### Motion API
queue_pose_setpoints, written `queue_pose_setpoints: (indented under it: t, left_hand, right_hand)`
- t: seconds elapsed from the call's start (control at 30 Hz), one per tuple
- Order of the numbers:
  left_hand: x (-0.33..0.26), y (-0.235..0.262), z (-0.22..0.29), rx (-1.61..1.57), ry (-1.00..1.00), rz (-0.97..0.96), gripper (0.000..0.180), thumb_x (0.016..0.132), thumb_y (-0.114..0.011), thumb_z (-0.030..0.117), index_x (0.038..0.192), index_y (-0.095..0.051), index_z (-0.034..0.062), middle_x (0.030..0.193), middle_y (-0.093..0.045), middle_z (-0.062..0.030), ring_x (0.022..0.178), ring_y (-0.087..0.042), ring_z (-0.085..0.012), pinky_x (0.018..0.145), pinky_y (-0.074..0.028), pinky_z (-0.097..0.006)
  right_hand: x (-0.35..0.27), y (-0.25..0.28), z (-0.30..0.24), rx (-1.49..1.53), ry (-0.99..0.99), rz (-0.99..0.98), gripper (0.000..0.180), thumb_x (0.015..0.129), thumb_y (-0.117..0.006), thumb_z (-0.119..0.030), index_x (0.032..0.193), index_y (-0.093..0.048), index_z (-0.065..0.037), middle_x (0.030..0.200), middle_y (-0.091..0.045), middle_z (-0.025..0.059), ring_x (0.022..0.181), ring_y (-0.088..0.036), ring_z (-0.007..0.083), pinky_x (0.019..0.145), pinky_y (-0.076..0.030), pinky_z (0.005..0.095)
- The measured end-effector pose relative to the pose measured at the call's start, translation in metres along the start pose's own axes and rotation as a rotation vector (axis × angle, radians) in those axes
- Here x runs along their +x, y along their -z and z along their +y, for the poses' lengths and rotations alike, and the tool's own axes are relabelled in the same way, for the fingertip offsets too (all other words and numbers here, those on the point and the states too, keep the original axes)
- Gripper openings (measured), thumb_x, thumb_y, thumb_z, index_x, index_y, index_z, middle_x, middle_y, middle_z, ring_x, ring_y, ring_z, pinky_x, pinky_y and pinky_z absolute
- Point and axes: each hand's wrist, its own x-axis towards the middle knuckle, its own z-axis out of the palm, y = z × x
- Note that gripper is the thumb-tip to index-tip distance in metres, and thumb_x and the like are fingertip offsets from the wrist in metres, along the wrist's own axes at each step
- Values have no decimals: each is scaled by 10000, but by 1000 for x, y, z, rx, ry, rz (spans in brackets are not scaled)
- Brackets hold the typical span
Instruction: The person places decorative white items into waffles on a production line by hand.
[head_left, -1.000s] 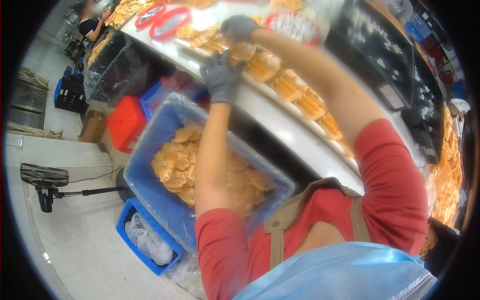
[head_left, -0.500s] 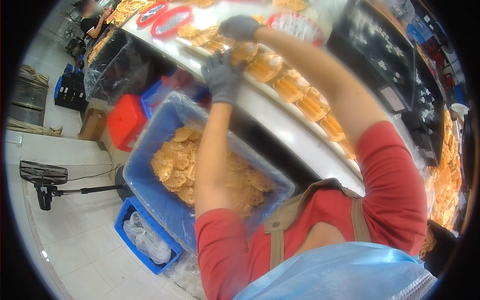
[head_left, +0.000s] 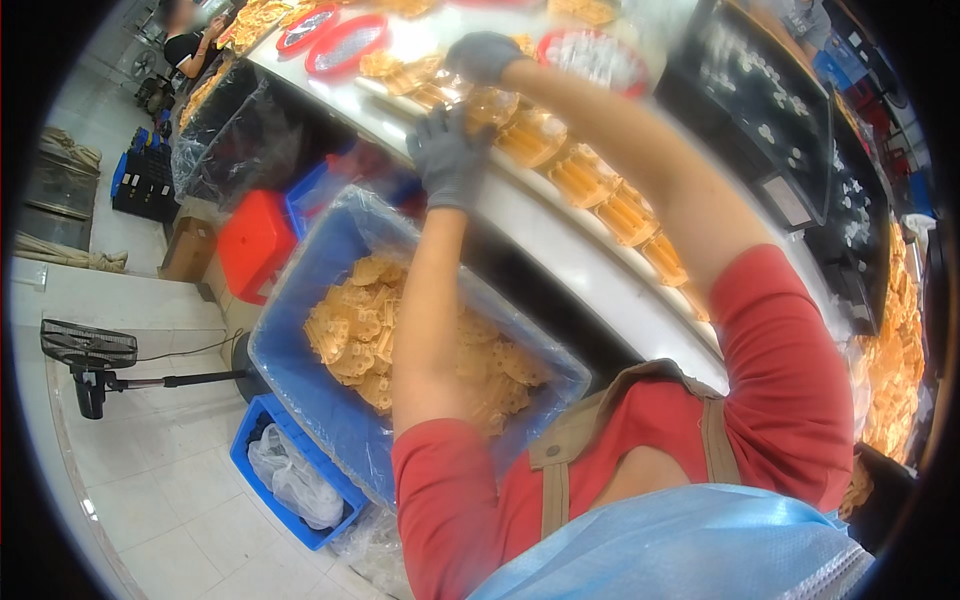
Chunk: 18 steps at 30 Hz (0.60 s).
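My left hand [head_left: 448, 160], in a grey glove, rests at the near edge of a row of amber plastic parts [head_left: 532, 137]. Its fingers are spread, and I see nothing held in them. Just beyond it, my right hand [head_left: 484, 58], gloved alike, bends down over the far side of the row. Those fingers are curled together, with their tips hidden, so what they pinch does not show. Between the hands lies one glossy amber part [head_left: 492, 104]. The row sits on a long white strip along the white table [head_left: 540, 235] and runs toward my right elbow.
Below my left arm stands a blue bin [head_left: 285, 335] lined with clear plastic, heaped with amber parts [head_left: 350, 320]. Red trays [head_left: 347, 46] and a round red tray of clear pieces [head_left: 592, 58] are on the table. Black trays [head_left: 750, 90] lie right. A fan [head_left: 90, 345] and another person [head_left: 185, 45] are left.
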Motion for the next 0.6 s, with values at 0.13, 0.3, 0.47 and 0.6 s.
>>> queue_pose_setpoints:
  t: [0.13,0.3,0.47,0.6]
  left_hand:
    - [5,-13,9,42,-19,-9,599,883,-406,578,1278,-508,140,1317,-480,-160,1227,-413,-343,1011,-292,-488]
    - [0,-62,-24,246,-251,67,475,841,-547,516,1041,-616,91,945,-636,-142,899,-601,-295,795,-463,-429]
    - [-14,-28,14,222,-74,34,408,920,-492,392,1218,-555,121,1347,-438,-201,1254,-409,-333,944,-423,-426]
    - [-23,-55,-4,22,-130,108,446,938,-492,351,1279,-495,64,1352,-388,-269,1191,-454,-398,969,-413,-433]
  right_hand:
    - [-14,14,22,6,54,178,273,841,-557,-336,903,-712,-121,905,-684,117,863,-654,281,737,-508,428]
    - [-102,72,36,155,148,125,668,890,-357,-646,794,-677,-67,786,-660,142,738,-644,278,706,-494,431]
    - [-283,212,92,365,-223,-50,389,924,-517,-394,966,-696,-51,873,-685,128,745,-620,173,699,-480,295]
    - [-414,248,152,250,-764,-104,267,911,-566,-275,938,-681,-35,793,-677,80,713,-614,140,639,-488,298]
